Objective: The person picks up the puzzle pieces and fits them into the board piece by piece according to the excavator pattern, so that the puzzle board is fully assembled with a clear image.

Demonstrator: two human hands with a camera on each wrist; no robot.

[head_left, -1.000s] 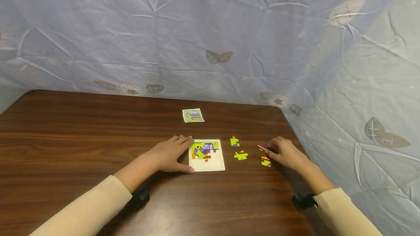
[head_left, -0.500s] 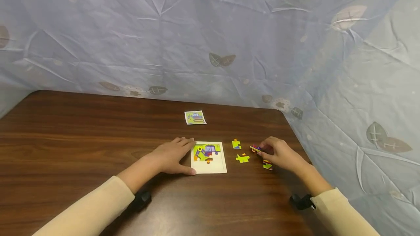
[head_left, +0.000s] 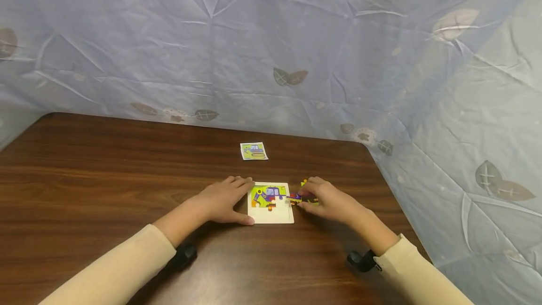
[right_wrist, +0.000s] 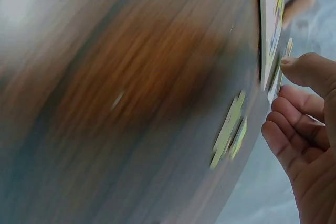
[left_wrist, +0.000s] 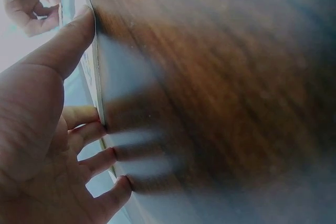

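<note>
Across the surface (head_left: pixel 127 178), our right hand (head_left: pixel 327 200) now sits farther left than before. Our left hand (head_left: pixel 221 200) spreads, fingers extended, against the left edge of the board (head_left: pixel 277 216). Pinched in our right hand, the nearer one, the striped piece (head_left: pixel 294 199) juts left from the fingertips, its long axis running left to right; in the head view, it overlaps the board's right rim, contact unclear.
</note>
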